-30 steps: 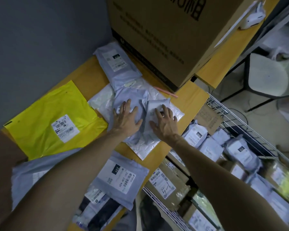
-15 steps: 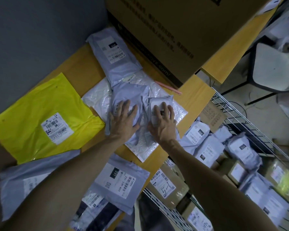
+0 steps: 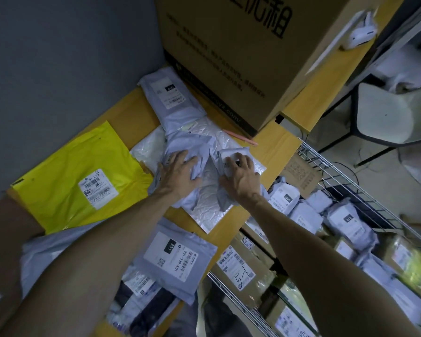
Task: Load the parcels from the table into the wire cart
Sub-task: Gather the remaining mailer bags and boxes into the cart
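Two grey poly mailers lie on a white bubble mailer (image 3: 212, 190) in the middle of the wooden table (image 3: 275, 147). My left hand (image 3: 178, 173) grips the crumpled left grey parcel (image 3: 192, 147), fingers curled into its plastic. My right hand (image 3: 241, 178) grips the smaller right grey parcel (image 3: 231, 154), fingers curled over its label. The wire cart (image 3: 326, 171) stands right of the table and holds several grey parcels and brown boxes. More parcels lie on the table: a yellow mailer (image 3: 78, 176), a grey parcel (image 3: 170, 98) near the wall, and a grey parcel labelled 231 (image 3: 178, 259).
A large cardboard box (image 3: 241, 52) stands at the back of the table. A pink pen (image 3: 241, 137) lies by its base. A white chair (image 3: 389, 113) stands beyond the cart. A grey wall borders the table on the left.
Both hands went from lying flat on the two grey parcels to curling their fingers into them; the parcels are now bunched up and pulled slightly apart.
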